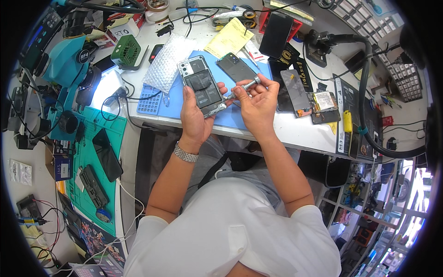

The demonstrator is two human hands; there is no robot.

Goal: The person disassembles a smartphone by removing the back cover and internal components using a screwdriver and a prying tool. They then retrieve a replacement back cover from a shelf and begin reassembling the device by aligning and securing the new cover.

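My left hand (pixel 197 113) is closed round a smartphone (pixel 203 87) with its back off, so the battery and inner parts show. It is tilted a little, above the blue mat (pixel 226 119). In my right hand (pixel 258 108) is a small silver screwdriver (pixel 249 84), pinched between the fingers and slanting toward the phone's lower right corner. Its tip is too small to make out there. Just beyond my right hand a dark phone back cover (pixel 236 67) with camera openings lies on the mat.
Bubble wrap (pixel 167 62) and a green box-shaped device (pixel 128 52) lie left of the mat. To the right are an opened phone (pixel 326 105) and a thick black flexible arm (pixel 367 87). A side bench with a green mat (pixel 87 203) holds a black phone (pixel 107 154).
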